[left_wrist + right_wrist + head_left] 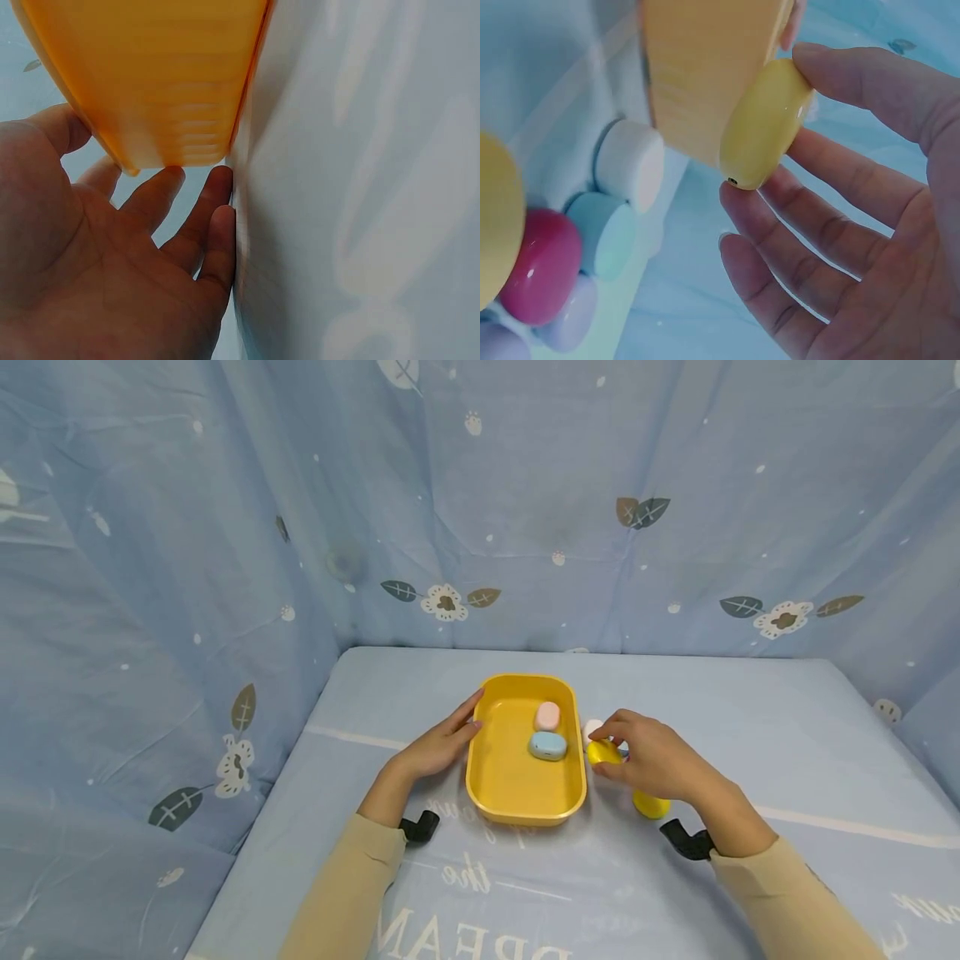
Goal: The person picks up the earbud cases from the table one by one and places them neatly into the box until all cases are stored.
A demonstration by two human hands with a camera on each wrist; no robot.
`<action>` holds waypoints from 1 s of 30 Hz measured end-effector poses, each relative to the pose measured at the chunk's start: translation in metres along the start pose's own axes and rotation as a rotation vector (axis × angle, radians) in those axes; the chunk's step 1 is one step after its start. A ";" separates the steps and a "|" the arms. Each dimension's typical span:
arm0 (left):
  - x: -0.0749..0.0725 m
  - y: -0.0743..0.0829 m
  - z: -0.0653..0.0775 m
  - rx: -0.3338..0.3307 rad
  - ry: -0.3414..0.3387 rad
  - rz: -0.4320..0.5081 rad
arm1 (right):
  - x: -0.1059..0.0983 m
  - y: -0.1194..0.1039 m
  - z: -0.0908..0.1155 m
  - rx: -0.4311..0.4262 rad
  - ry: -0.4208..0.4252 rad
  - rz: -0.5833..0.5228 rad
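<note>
Yellow rounded piece, right of the frame's centre, is pinched between thumb and fingers of the right hand, just beside the tray; the left hand, fingers spread, touches its left side, I'd say to steady it.

The yellow tray, oblong with rounded corners, faces open side up, its long sides running twelve to six o'clock. Inside, a pink oval piece lies at one o'clock of centre, a light-blue one at three. Just outside the three o'clock wall, a glossy yellow piece, rounded, dark-dotted near one end, is pinched between fingers.
</note>
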State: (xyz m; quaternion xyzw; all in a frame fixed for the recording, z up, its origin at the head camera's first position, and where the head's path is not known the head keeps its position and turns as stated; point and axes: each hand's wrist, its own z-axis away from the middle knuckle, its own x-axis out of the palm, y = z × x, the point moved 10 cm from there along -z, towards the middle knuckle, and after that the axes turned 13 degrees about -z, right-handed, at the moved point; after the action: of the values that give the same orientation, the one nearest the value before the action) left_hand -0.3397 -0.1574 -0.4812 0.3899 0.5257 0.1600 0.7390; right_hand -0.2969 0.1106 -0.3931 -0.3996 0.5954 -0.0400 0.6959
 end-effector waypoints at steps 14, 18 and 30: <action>0.000 0.000 0.000 -0.002 0.003 -0.005 | 0.005 -0.022 -0.017 -0.048 0.038 -0.047; -0.001 0.000 0.000 -0.001 0.003 -0.003 | 0.008 -0.025 -0.020 -0.048 0.044 -0.082; 0.000 0.000 -0.002 0.017 0.001 -0.006 | 0.027 -0.032 -0.027 -0.053 0.011 -0.141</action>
State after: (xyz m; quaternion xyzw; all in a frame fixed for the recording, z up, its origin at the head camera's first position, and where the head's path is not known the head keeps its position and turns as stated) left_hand -0.3413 -0.1570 -0.4818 0.3946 0.5285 0.1537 0.7358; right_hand -0.2990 0.0613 -0.3943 -0.4587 0.5703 -0.0753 0.6772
